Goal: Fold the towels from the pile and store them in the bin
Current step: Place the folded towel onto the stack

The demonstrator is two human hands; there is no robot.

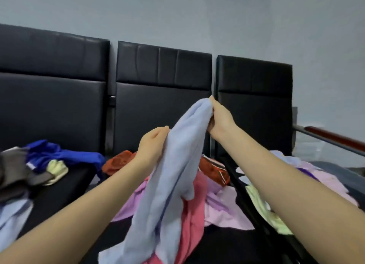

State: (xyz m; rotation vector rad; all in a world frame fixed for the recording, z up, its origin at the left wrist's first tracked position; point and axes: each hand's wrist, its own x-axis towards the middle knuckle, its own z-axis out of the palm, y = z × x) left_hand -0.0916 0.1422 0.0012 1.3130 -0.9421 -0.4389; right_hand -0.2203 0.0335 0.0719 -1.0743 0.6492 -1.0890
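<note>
Light blue towel (177,165) mid-frame, lifted off pile (197,200): right hand (221,119) pinching top, left hand (154,143) gripping edge. Unfolded yet. Many towels left; no bin visible.

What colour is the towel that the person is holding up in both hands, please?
Pale blue: the towel shows best in the head view.

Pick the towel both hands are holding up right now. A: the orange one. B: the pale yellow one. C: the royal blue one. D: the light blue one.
D: the left hand and the right hand both grip the light blue towel, lifted above the pile.
</note>
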